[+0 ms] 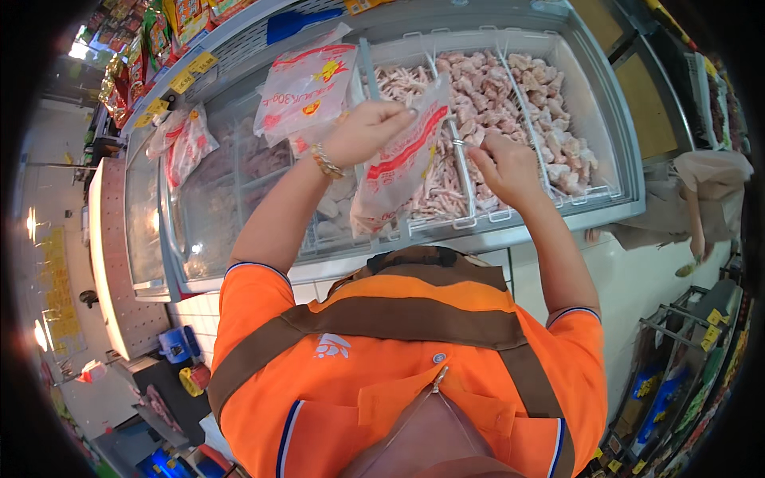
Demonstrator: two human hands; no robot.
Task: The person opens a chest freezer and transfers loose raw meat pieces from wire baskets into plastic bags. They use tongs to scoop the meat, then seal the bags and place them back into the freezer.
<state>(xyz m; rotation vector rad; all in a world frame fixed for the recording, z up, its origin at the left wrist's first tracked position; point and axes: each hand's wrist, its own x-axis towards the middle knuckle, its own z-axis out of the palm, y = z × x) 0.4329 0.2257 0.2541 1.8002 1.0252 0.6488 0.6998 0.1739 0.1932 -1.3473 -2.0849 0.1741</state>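
My left hand (382, 128) pinches the top of a clear plastic bag with red print (401, 164), which hangs over the chest freezer. Whether anything is inside the bag is unclear. Just right of the bag, my right hand (508, 168) has its fingers curled above the wire baskets. Shiny metal shows by its fingertips, but I cannot tell whether the hand grips it. Beneath are slim chicken feet (439, 194), with meaty chicken pieces (475, 74) in the middle basket and paler chicken pieces (541, 95) in the right one.
A stack of printed plastic bags (308, 89) lies left of my left hand, on the freezer's glass. Another bag bundle (190, 143) hangs at the left. A blue scoop (299, 24) rests at the back. A person (705, 197) bends at the right, beyond the freezer rim (627, 179).
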